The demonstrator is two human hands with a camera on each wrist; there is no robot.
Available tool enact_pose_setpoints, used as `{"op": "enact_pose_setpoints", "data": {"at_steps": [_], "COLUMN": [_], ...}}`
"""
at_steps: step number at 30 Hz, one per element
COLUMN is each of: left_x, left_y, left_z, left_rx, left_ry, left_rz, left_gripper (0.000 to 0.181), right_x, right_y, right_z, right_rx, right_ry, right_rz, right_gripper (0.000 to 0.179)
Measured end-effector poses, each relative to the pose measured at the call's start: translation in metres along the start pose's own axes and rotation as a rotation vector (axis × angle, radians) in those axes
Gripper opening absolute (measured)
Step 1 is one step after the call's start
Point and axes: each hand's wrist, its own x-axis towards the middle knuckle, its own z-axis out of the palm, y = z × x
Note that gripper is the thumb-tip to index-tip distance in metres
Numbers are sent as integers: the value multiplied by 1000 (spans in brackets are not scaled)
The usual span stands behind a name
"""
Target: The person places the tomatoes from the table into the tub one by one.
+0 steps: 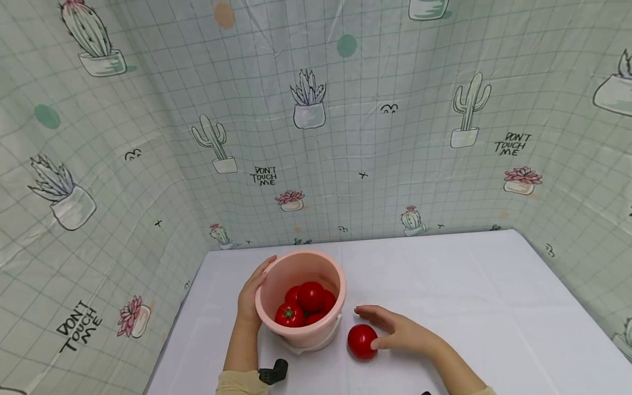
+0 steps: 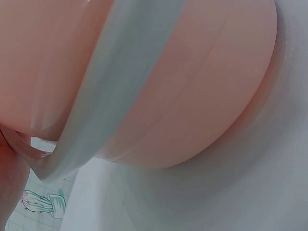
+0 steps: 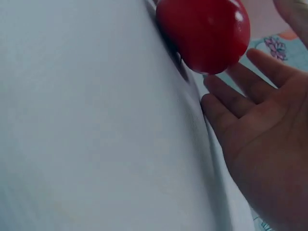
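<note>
A pink bucket (image 1: 302, 258) with several red tomatoes (image 1: 311, 297) in it stands on the white table. My left hand (image 1: 252, 296) rests against the bucket's left side, its fingers reaching along the outer wall near the rim. Close up in the left wrist view are the bucket's wall (image 2: 207, 96) and its pale handle (image 2: 120, 72). One loose tomato (image 1: 361, 341) lies on the table just right of the bucket. Beside it is my right hand (image 1: 400, 332), fingers extended and spread from the thumb, whose tip appears at the tomato's right side.
A white cloth (image 1: 444, 285) covers the table. Grid-patterned curtains (image 1: 365, 142) with cactus drawings stand behind and on both sides. A black strap device (image 1: 274, 372) sits at my left wrist.
</note>
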Motion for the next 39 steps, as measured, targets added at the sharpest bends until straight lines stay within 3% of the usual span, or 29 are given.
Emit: {"op": "enact_pose_setpoints", "data": {"at_steps": [17, 24, 33, 39], "left_x": [-1, -1, -1, 0], "left_y": [0, 1, -2, -2], "left_z": [0, 1, -2, -2], "left_rx": [-40, -53, 10, -22], "left_ry": [-2, -9, -51, -26], "left_rz": [-17, -17, 49, 20], "left_gripper": [49, 49, 51, 48], "right_x": [-2, -4, -2, -3], "right_y": [5, 3, 5, 0], "right_z": [11, 12, 10, 6], "right_rx": [-267, -293, -343, -354], "right_ry": [32, 38, 62, 92], "right_rz": [84, 75, 43, 46], "right_gripper": [74, 65, 60, 60]}}
